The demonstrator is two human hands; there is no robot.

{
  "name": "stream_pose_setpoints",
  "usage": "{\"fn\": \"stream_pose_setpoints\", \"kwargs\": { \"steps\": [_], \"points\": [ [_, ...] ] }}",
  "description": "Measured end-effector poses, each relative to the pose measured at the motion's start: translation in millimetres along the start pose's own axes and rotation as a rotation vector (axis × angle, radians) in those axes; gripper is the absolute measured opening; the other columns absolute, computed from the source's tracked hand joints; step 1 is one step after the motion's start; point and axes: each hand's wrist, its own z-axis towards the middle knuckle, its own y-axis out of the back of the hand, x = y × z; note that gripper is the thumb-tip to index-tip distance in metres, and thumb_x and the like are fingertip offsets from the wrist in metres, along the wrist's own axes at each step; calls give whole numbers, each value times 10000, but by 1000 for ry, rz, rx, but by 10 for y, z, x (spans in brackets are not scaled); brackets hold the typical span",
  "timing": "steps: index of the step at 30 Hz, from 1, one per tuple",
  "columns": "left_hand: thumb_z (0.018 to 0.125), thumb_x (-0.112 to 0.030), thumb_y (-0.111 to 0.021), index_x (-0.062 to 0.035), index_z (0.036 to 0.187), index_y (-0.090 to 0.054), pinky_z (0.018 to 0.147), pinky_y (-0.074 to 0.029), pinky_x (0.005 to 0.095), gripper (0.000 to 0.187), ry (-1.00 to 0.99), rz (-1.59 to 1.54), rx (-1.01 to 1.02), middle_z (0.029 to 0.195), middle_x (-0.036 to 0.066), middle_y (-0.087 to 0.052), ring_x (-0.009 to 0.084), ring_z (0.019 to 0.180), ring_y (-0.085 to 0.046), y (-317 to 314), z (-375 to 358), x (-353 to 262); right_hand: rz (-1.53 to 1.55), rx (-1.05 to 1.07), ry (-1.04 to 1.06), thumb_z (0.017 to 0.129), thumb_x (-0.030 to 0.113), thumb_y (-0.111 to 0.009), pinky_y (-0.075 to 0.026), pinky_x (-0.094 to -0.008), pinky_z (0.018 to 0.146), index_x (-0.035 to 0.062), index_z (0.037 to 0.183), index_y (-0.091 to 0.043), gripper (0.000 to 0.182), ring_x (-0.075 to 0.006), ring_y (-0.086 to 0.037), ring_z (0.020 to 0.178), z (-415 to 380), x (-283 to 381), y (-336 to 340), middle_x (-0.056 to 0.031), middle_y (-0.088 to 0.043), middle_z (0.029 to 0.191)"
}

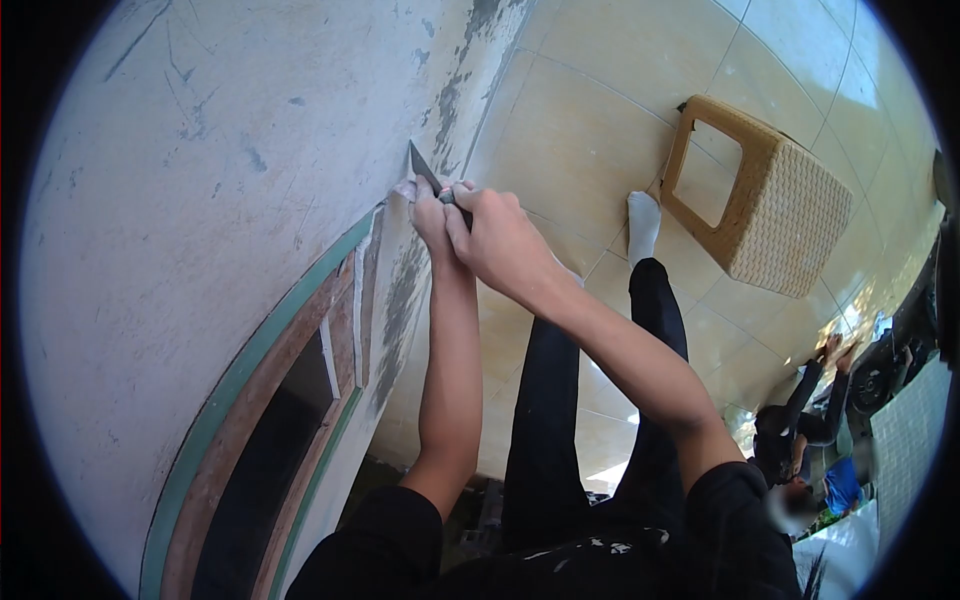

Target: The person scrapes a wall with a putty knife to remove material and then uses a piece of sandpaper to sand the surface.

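Wall (200, 200) — pale, scuffed plaster filling the left of the view, with a curved green-and-brown frame (270, 340) around a dark opening low down.

Scraper blade (422, 168) — dark, pointed, its tip set against the wall just above the frame's upper end; it juts up and to the left out of both hands.

Left hand (432, 215) — closed, pressed to the wall directly beneath the blade, touching the right hand.

Right hand (500, 240) — fist wrapped around the scraper's handle, knuckles outward, just right of the left hand.

Legs in black trousers, one white sock (643, 222) on beige floor tiles (600, 100).

Woven stool (765, 195) — tan, tipped on its side, well apart from the hands.

Another person (810, 420) — crouched at the far right edge.
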Motion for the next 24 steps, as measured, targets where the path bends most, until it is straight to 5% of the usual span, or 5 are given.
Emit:
{"fn": "stream_pose_setpoints", "kwargs": {
  "steps": [5,8,13,16,24],
  "points": [
    [957,-227,-387,70,1186,-486,674,-493,297,388,-263,804,-29,1011,191,-609,171,789,-614,-204,782,559,-50,-203,-106,853,162,-519,-466,-445,718,-44,1002,-622,275,-438,-592,778,498,-995,-82,-301,-590,813],
    [945,-318,-398,83,1063,-558,632,-496,304,447,-298,1435,-31,914,184,-650,176,727,-628,-244,649,453,-24,-234,-211,853,185,-535,-472,-411,658,-7,1047,-626,287,-361,-627,669,481,-1192,-98,-271,-598,744],
    [939,-415,-346,-66,722,-537,359,-303,281,453,97,562,275,509,-7,-470,128,365,-386,-159,155,324,346,-312,-58,895,191,-520,-393,-295,495,7,1082,-625,282,-115,-444,488,-65,-819,65,-57,-534,607],
    [915,-408,-326,-167,742,-470,395,-289,246,329,60,570,363,585,-47,-425,73,474,-405,113,-97,474,520,-117,-176,910,183,-506,-345,-261,468,3,1004,-619,233,-83,-411,485,-375,-852,42,-3,-499,623],
    [920,-311,-381,-70,969,-455,597,-481,367,257,64,71,351,828,86,-546,218,691,-562,74,-413,450,41,-301,-50,878,196,-507,-449,-368,698,-62,1066,-557,323,-285,-576,716,-521,-826,-140,-163,-569,752]
  ]
}}
